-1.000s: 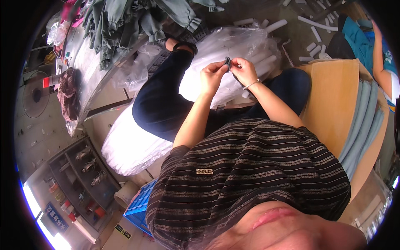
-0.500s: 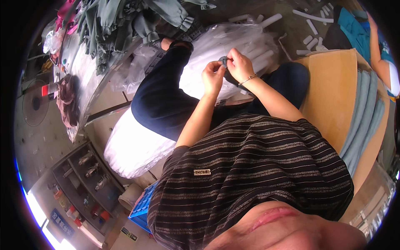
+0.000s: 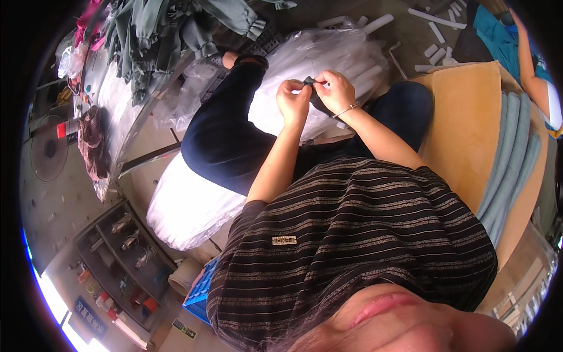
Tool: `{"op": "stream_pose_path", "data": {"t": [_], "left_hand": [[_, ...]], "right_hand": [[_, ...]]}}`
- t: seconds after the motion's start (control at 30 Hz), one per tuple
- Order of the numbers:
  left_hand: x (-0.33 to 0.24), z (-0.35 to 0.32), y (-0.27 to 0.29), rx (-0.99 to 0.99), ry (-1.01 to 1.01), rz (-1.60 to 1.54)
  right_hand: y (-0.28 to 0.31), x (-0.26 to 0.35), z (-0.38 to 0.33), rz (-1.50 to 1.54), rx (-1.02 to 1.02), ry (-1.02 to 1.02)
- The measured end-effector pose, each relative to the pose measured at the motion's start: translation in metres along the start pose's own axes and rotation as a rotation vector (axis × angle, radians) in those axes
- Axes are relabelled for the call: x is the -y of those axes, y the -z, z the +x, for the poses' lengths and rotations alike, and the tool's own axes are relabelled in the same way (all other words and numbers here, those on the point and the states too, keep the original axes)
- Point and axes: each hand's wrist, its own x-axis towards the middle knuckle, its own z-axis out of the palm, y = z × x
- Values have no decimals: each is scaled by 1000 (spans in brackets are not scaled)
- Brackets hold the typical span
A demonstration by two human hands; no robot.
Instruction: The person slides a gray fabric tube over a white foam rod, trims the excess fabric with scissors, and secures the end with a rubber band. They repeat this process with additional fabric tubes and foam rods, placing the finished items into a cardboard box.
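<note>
A small dark grey-green cloth piece [image 3: 309, 81] is held up in front of me, above my lap. The fingertips of my left hand [image 3: 293, 102] pinch one side of it. My right hand [image 3: 336, 94], with a bracelet at the wrist, pinches the other side close by. The fingers cover much of the piece, so its full shape is hidden. Just beyond my hands lies a clear plastic bag [image 3: 346, 44] full of white foam tubes.
Grey-green garments [image 3: 158, 35] are heaped on a table at the upper left. A cardboard box [image 3: 463, 111] with grey-green padded rolls [image 3: 507, 152] stands at my right. Loose white foam pieces [image 3: 437, 32] lie on the floor near another person's arm [image 3: 528, 64]. A blue crate [image 3: 202, 290] is lower left.
Both hands have shifted slightly left with the cloth piece. My right fingers have drawn back a little to its right side, so more of the piece shows between the hands.
</note>
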Motion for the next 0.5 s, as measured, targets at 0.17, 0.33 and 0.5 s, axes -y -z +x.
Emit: {"op": "stream_pose_path", "data": {"t": [0.17,0.33,0.5], "left_hand": [[-24,-8,0,82,6,-23],[0,3,-2,97,184,-44],[-11,12,2,204,197,-204]], "right_hand": [[-6,-6,10,24,-117,-102],[7,8,13,-77,-125,276],[8,11,-1,188,-40,149]]}}
